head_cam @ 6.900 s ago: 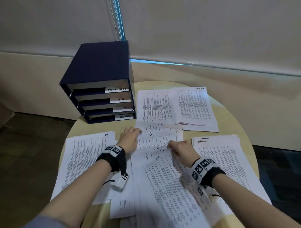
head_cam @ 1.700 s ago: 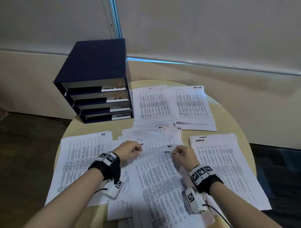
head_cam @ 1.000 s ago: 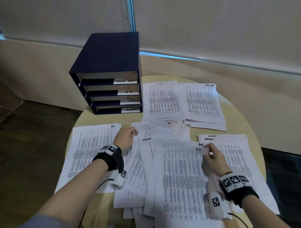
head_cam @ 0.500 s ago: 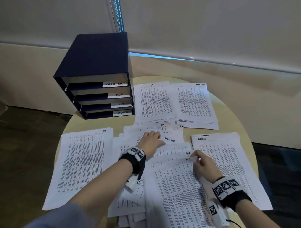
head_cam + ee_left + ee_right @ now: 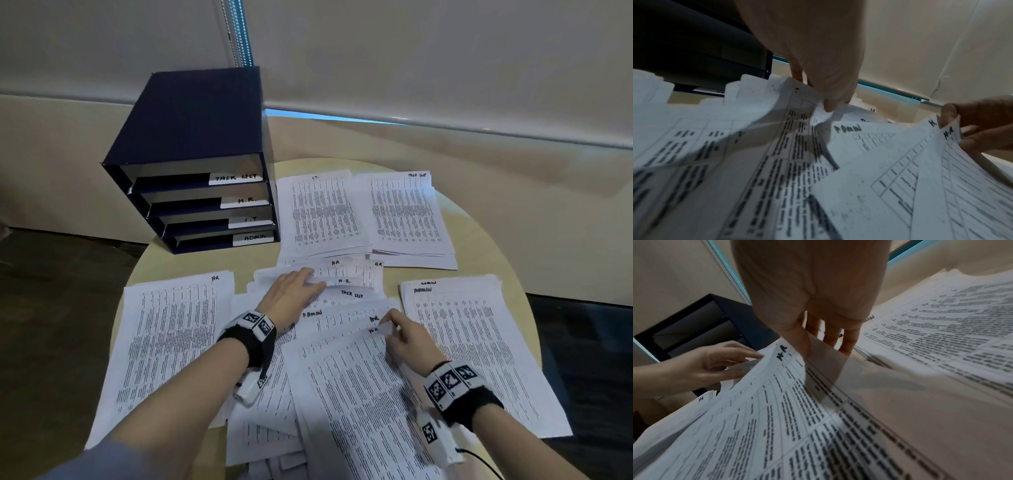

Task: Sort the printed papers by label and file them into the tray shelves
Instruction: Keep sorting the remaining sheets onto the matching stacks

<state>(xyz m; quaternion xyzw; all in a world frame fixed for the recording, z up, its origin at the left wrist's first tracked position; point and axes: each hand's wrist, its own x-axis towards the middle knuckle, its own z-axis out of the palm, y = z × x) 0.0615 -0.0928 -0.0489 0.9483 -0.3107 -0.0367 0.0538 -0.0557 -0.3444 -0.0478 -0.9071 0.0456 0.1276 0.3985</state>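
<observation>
Loose printed sheets (image 5: 342,394) lie fanned in the middle of the round table. My right hand (image 5: 394,327) pinches the top right corner of a sheet marked H.R. (image 5: 781,352), thumb on top and fingers under it, lifting that corner. My left hand (image 5: 310,279) reaches to the far end of the fan and pinches the top edge of another sheet (image 5: 797,97) between thumb and fingers. The dark blue tray shelves (image 5: 191,137) stand at the back left, with slots labelled TASK LIST, H.R., I.T. and ADMIN.
Sorted stacks ring the fan: an H.R. stack (image 5: 171,342) on the left, an I.T. stack (image 5: 322,212) and a TASK LIST stack (image 5: 407,216) at the back, an ADMIN stack (image 5: 479,342) on the right. The table edge (image 5: 513,274) is close behind them.
My left hand has moved from the left side of the fan to its far end and taken hold of a sheet's edge. My right hand still holds the H.R. corner.
</observation>
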